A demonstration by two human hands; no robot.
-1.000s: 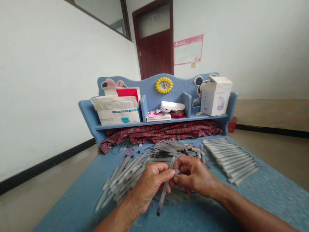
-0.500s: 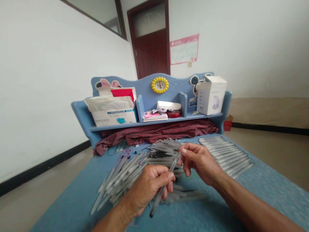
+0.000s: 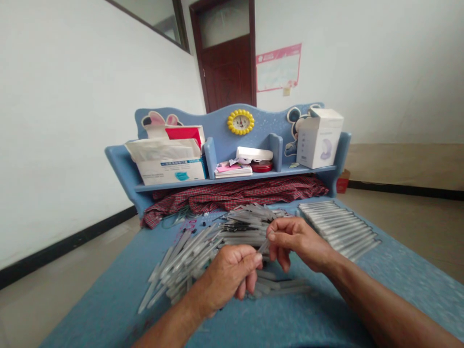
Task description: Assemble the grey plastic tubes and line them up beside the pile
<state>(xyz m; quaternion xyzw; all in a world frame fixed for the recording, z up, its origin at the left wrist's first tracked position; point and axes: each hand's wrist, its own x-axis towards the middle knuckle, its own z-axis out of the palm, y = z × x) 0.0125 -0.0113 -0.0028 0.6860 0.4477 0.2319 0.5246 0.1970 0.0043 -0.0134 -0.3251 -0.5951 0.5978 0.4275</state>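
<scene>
My left hand (image 3: 235, 270) is closed, thumb against fingers, on a slim translucent pen (image 3: 264, 246). My right hand (image 3: 295, 241) pinches the far end of the same pen; a short length of it shows between the two hands, and the rest is hidden. Beneath and beyond the hands lies a loose heap of clear pens and pen parts (image 3: 181, 263), some with dark ends. To the right of my right hand, several clear pens (image 3: 340, 227) lie side by side in a neat row.
The blue desk (image 3: 105, 299) has a raised shelf (image 3: 170, 186) at its back. On it stand a mask box (image 3: 172, 169), a red round tin (image 3: 261, 166) and a white box (image 3: 319, 140). A checked red cloth (image 3: 232, 193) lies under the shelf. Small black pieces (image 3: 203, 224) are scattered left of centre.
The pen's dark-tipped end, which stuck out below my left hand, no longer shows. Less of the pen is visible between my hands. The view has tilted slightly.
</scene>
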